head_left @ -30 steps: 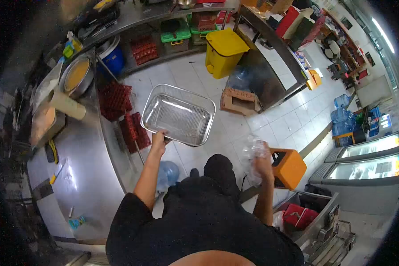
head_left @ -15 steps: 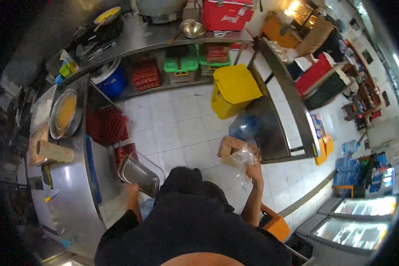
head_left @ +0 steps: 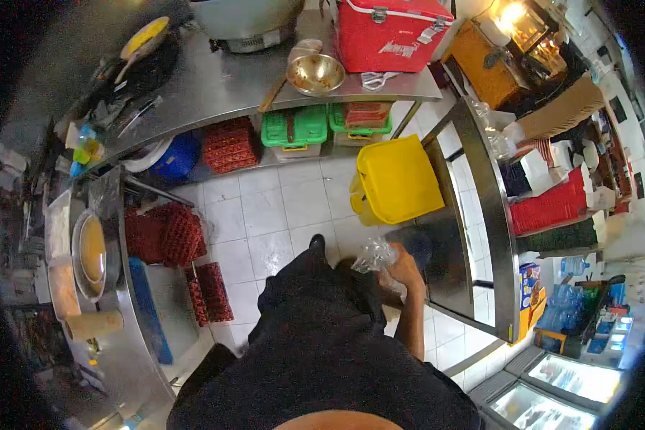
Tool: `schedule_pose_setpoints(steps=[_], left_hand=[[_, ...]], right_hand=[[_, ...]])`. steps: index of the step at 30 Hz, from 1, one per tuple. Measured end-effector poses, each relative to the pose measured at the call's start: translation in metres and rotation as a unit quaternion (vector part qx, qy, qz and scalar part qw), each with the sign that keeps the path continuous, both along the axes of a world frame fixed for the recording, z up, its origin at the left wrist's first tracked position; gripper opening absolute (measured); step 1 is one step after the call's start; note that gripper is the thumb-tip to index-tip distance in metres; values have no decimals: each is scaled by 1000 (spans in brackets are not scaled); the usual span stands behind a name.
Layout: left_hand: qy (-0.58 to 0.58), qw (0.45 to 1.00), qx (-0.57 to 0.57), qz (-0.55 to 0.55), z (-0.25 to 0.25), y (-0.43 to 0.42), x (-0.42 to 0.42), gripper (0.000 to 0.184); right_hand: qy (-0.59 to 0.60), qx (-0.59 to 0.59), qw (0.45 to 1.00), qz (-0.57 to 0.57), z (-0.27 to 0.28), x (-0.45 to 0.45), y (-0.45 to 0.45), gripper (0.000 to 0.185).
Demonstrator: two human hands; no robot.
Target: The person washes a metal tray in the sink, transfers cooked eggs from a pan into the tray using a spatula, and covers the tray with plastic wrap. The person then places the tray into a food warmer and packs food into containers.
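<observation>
The right hand (head_left: pixel 403 274) grips a clear plastic bag (head_left: pixel 374 255), seemingly carrying it, which next needs a snug hold; I can't tell about the left hand's hidden fingers.

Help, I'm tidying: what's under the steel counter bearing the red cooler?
A round blue tub, stacked red plastic trays and two green-lidded boxes; anything behind them is covered.

The right grip (head_left: pixel 403 271) is curled closed, forearm (head_left: pixel 411 326) extended forward.
</observation>
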State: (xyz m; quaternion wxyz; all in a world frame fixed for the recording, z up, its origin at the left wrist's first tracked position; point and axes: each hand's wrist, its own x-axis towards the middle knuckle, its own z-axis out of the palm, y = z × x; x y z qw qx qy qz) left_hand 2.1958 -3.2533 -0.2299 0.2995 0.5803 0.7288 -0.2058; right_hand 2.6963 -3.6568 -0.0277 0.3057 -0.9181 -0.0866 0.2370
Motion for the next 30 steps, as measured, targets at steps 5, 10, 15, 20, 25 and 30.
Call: schedule_pose_setpoints(steps=[5,10,15,20,25,30], left_hand=[[-111,977,95,-155,-14,57,227,64],[-264,822,361,-352,111,149,412,71],[-292,780,451,-320,204,133,451,40],[-410,793,420,-161,157,53,433,40],[-41,970,230,-74,93,-43,356,50],[8,992,122,-15,94,-76,335,53]], right_hand=[[46,7,996,76,42,62,23,49],[39,-122,985,119,-44,135,18,50],[28,-166,950,261,-70,223,52,49],[65,-92,959,261,-245,284,68,46],[33,-143,972,183,-276,324,41,46],[-42,-271,960,50,-283,353,7,44]])
